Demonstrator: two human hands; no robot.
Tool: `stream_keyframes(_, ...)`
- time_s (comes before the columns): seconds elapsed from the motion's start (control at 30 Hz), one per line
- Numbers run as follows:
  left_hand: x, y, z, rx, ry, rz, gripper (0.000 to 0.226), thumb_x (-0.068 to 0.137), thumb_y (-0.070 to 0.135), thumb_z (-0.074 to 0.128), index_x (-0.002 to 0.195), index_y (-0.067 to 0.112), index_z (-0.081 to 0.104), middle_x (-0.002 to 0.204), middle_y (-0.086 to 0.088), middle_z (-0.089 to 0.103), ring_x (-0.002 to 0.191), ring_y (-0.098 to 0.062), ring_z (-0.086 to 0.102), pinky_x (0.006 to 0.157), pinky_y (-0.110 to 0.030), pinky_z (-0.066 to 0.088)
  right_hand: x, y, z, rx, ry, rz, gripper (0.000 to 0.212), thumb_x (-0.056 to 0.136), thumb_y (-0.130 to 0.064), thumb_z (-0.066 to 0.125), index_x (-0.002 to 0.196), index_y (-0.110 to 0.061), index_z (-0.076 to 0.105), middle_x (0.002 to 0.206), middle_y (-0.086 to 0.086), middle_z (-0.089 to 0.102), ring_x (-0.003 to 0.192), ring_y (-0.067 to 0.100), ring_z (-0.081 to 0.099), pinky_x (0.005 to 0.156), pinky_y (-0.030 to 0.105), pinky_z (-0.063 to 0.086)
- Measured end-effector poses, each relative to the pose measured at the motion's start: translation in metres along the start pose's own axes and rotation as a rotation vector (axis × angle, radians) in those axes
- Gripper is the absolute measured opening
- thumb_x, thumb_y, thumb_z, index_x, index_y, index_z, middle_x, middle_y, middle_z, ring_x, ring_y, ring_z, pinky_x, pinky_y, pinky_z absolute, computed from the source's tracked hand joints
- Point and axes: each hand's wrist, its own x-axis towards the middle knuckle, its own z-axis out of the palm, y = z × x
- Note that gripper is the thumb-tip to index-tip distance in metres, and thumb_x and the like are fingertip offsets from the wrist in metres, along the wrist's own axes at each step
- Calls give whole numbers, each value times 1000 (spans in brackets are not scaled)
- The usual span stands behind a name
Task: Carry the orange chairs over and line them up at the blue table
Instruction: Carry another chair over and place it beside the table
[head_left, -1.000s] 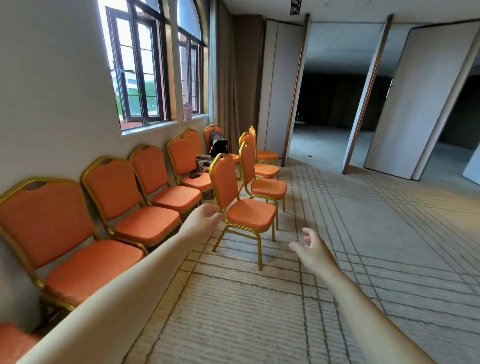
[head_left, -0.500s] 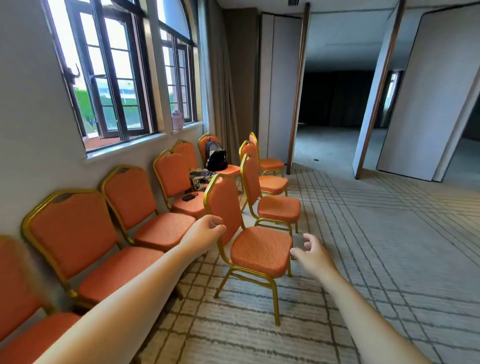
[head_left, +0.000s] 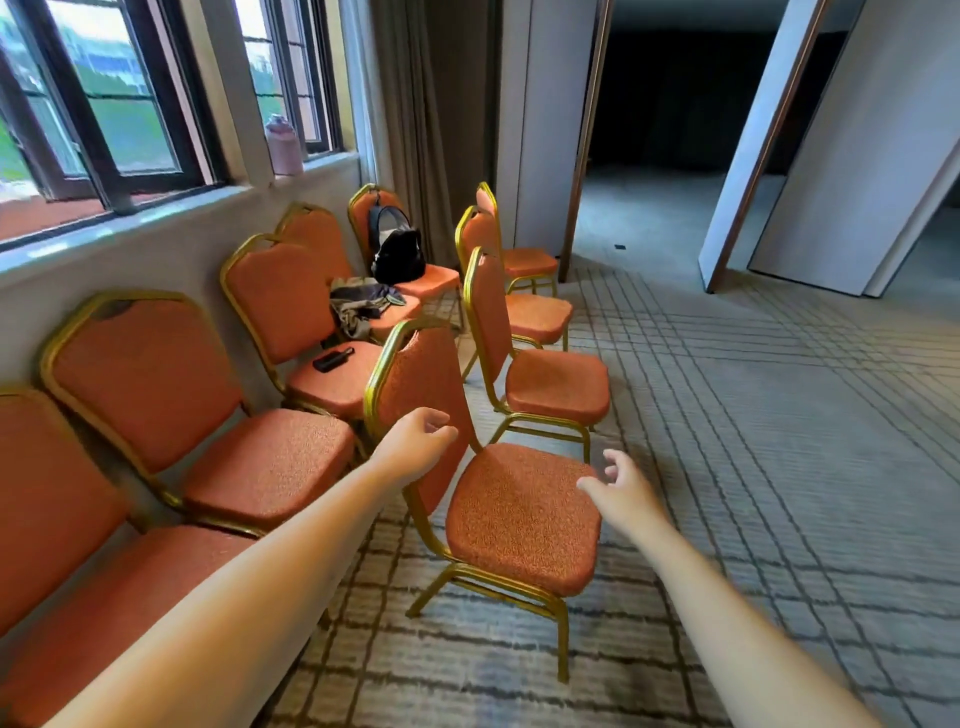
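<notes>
Now, along the left wall (head_left: 156, 254) a row of orange chairs (head_left: 150, 374) stands under the windows (head_left: 119, 104): gold metal frames, speckled orange padding. Your left hand (head_left: 418, 441) hovers at the backrest of the nearest free-standing chair (head_left: 519, 514), centre on the carpet (head_left: 753, 467), fingers loosely curled, gripping nothing. Your right hand (head_left: 623, 491) hangs over that seat's right edge, fingers apart and relaxed, holding nothing.

Orange gold-framed chairs (head_left: 280, 457) lined the window wall, while four more stood upright in a file, the nearest chair (head_left: 519, 514) foremost.
</notes>
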Motion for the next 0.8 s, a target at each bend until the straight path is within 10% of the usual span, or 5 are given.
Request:
stream_keyframes(0.47, 286, -11, 75, 97, -262, -147, 12, 93, 24, 55, 104, 20, 59, 95, -2, 63, 96, -25, 67, 89, -39, 52, 249, 40, 51, -24, -7, 321, 66, 88, -20, 68, 146, -11, 39, 147, 17, 45, 129, 29, 49, 106, 37, 42)
stream_keyframes(0.63, 379, -35, 126, 134, -269, -304, 27, 93, 26, 53, 116, 15, 62, 104, -5, 64, 94, -23, 66, 87, -35, 51, 352, 79, 67, -57, -73, 423, 60, 92, -17, 63, 147, -10, 39, 144, 12, 48, 105, 21, 54, 80, 24, 43)
stream_keyframes(0.8, 437, -73, 172, 134, -312, -435, 14, 91, 21, 53, 101, 22, 63, 91, -2, 59, 82, -20, 58, 75, -28, 43, 415, 126, 87, -61, -123, 544, 62, 91, -19, 63, 147, -9, 38, 144, 15, 48, 126, 29, 51, 100, 32, 39)
